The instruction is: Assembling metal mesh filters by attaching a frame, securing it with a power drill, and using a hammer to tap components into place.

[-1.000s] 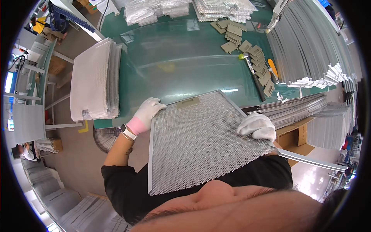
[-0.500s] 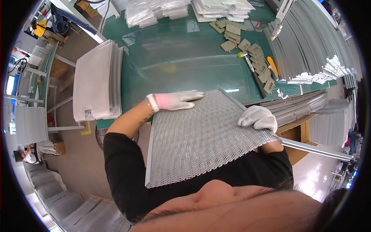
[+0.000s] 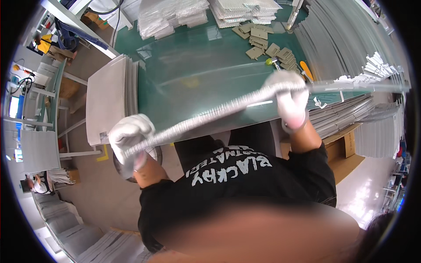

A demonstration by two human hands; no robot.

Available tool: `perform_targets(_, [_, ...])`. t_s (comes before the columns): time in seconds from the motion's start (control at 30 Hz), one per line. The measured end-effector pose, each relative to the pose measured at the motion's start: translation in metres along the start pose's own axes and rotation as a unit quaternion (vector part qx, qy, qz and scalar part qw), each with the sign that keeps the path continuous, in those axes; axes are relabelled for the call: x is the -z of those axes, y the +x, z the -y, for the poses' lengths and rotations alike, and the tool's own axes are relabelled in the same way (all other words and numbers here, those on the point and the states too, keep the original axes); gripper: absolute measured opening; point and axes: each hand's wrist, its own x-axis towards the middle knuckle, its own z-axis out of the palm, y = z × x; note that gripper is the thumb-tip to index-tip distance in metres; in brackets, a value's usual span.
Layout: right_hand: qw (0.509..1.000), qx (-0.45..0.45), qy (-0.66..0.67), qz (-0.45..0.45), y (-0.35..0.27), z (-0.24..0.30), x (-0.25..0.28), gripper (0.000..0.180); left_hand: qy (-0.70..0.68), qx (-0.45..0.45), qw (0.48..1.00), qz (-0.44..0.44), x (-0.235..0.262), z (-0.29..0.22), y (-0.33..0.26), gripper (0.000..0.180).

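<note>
I hold a perforated metal mesh panel [image 3: 210, 115] edge-on, so it shows as a thin grey strip running from lower left to upper right above the near edge of the green table [image 3: 206, 65]. My left hand [image 3: 129, 136], in a white glove, grips its lower left end. My right hand [image 3: 289, 98], also gloved, grips its upper right end. A long thin metal strip [image 3: 359, 86] extends rightward past my right hand.
A stack of grey panels [image 3: 109, 103] lies at the table's left end. Bagged parts [image 3: 171, 17] and mesh stacks [image 3: 245, 8] sit at the far edge, tan flat pieces [image 3: 263, 41] nearby. Metal strips [image 3: 346, 39] pile on the right, a cardboard box [image 3: 346, 149] below them.
The mesh panel, earlier lying flat toward me, has been tipped up so only its edge shows. My left hand shifted down-left along it and my right hand rose toward the table.
</note>
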Motion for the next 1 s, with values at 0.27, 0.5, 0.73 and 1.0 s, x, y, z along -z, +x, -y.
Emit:
perform_targets(0.27, [0.998, 0.024, -0.035, -0.042, 0.028, -0.020, -0.012, 0.018, 0.323, -0.044, 0.897, -0.298, -0.025, 0.033, 0.000, 0.010])
perform_targets(0.5, [0.994, 0.058, 0.090, -0.013, 0.028, -0.027, -0.010, 0.021, 0.322, -0.062, 0.925, -0.193, -0.020, 0.030, -0.004, 0.021])
perform_targets(0.73, [0.995, 0.080, 0.059, 0.019, 0.021, -0.018, -0.008, 0.025, 0.184, -0.061, 0.977, -0.086, -0.024, 0.025, 0.000, 0.024])
perform_targets(1.0, [0.976, 0.112, 0.129, 0.133, -0.038, 0.012, 0.006, 0.025, 0.208, 0.327, 0.844, 0.371, 0.006, 0.027, -0.052, 0.067])
